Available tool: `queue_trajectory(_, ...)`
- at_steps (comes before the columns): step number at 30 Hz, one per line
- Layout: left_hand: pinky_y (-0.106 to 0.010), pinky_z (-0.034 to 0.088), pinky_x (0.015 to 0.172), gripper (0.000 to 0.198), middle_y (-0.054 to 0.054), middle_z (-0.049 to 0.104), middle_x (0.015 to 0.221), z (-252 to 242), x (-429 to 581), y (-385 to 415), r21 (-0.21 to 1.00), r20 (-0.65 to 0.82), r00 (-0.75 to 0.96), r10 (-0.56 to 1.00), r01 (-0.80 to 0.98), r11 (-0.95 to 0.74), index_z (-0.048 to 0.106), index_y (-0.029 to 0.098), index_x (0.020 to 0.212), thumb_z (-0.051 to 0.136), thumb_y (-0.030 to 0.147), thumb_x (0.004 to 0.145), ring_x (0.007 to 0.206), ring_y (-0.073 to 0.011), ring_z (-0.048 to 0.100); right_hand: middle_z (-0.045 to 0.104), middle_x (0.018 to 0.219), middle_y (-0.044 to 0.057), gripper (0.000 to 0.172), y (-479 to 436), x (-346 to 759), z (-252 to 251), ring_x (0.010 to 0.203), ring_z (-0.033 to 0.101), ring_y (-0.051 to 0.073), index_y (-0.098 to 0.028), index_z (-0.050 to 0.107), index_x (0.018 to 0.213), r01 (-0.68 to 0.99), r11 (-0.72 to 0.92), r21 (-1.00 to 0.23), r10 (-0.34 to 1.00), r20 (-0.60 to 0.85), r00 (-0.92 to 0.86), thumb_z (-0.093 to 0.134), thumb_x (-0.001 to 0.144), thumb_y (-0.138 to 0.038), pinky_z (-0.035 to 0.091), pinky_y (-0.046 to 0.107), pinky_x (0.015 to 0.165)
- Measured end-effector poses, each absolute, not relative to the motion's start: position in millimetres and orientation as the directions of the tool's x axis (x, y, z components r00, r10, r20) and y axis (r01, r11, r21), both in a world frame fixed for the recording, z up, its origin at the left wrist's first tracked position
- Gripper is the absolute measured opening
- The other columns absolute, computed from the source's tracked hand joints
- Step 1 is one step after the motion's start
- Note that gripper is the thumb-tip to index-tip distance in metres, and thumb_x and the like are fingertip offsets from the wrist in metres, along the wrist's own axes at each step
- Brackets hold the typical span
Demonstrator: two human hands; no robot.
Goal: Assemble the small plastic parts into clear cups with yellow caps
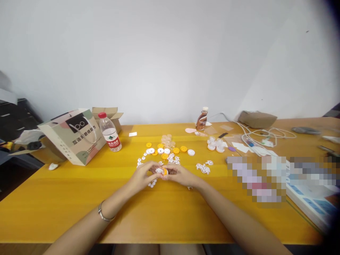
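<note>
Cap [162, 171], orange with a white part, is pinched between both my hands just above the table [53, 202], near its middle. My left hand [142, 177] closes on the white side and my right hand [182, 175] on the orange side. My fingers cover most of it, so I cannot make out its full shape. Something dark shows under my right fingertips; I cannot tell what it is. The white part faces left and the orange part right, so the cap's axis seems to run left to right, roughly level.

Loose discs [166, 150], orange and white, lie scattered just beyond my hands, with small white bits [204, 168] to the right. Part of the table at right is pixelated and unreadable.

Containers:
- The bag [77, 136] lies tilted at left, contents hidden.
- The box [107, 114] behind it has open flaps, inside not visible.
- The water bottle [110, 136] stands upright with a red top; its fill level is unclear.
- The brown bottle [202, 119] stands at the far edge and looks full of brown drink.
</note>
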State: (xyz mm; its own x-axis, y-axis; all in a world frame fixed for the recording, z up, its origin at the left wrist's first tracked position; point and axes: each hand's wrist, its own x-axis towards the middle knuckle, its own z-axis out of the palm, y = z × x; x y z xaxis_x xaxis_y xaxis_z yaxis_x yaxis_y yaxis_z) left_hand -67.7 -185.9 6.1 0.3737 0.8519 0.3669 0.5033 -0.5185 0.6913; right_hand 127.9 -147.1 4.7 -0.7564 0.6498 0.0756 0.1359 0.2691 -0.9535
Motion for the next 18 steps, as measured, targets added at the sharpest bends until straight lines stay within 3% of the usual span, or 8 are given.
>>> queue_trajectory(4, -0.033, 0.041, 0.089, 0.034, -0.006, 0.055, 0.111, 13.0, -72.7, -188.1, 0.627, 0.389, 0.454, 0.802, 0.507, -0.591, 0.05, 0.025, 0.115, 0.05, 0.03, 0.081, 0.102, -0.0181, 0.051, 0.061, 0.091, 0.002, 0.035, -148.1, 121.2, 2.6, 0.087, 0.054, 0.016, -0.017, 0.059, 0.098, 0.0, 0.157, -0.988, 0.625, 0.099, -0.774, 0.06, 0.07, -0.039, 0.039, 0.032, 0.085)
queue_trajectory(9, -0.029, 0.047, 0.078, 0.031, -0.006, 0.06, 0.096, 14.0, -76.9, -187.1, 0.652, 0.424, 0.367, 0.828, 0.511, -0.56, 0.054, 0.021, 0.109, 0.052, 0.031, 0.08, 0.086, -0.016, 0.057, 0.061, 0.099, 0.004, 0.042, -147.0, 113.9, -13.4, 0.091, 0.057, 0.016, -0.019, 0.056, 0.101, -0.095, 0.109, -0.99, 0.765, 0.144, -0.627, 0.067, 0.064, -0.035, 0.041, 0.034, 0.087)
queue_trajectory(12, -0.026, 0.047, 0.072, 0.027, -0.004, 0.062, 0.084, 13.9, -76.9, -189.4, 0.635, 0.441, 0.332, 0.834, 0.541, -0.552, 0.058, 0.019, 0.099, 0.055, 0.033, 0.077, 0.076, -0.0144, 0.058, 0.062, 0.099, 0.005, 0.039, -150.5, 112.6, -18.4, 0.091, 0.057, 0.018, -0.02, 0.056, 0.102, -0.056, 0.248, -0.967, 0.787, 0.235, -0.57, 0.066, 0.066, -0.034, 0.043, 0.035, 0.087)
queue_trajectory(16, -0.022, 0.046, 0.06, 0.025, -0.003, 0.063, 0.075, 14.9, -76.8, -193.2, 0.639, 0.419, 0.308, 0.854, 0.568, -0.519, 0.059, 0.017, 0.097, 0.051, 0.033, 0.08, 0.064, -0.0117, 0.056, 0.061, 0.105, 0.007, 0.04, -159.2, 113.4, -15.3, 0.095, 0.055, 0.021, -0.021, 0.057, 0.106, 0.11, 0.531, -0.84, 0.769, 0.423, -0.48, 0.063, 0.069, -0.034, 0.04, 0.038, 0.09)
queue_trajectory(18, -0.024, 0.046, 0.062, 0.025, -0.003, 0.063, 0.077, 16.0, -78.1, -193.1, 0.623, 0.434, 0.316, 0.844, 0.572, -0.534, 0.057, 0.017, 0.1, 0.049, 0.032, 0.082, 0.065, -0.0119, 0.055, 0.061, 0.105, 0.007, 0.039, -161.6, 113.1, -12.8, 0.094, 0.056, 0.021, -0.021, 0.057, 0.106, 0.113, 0.552, -0.826, 0.761, 0.443, -0.474, 0.063, 0.07, -0.035, 0.041, 0.037, 0.088)
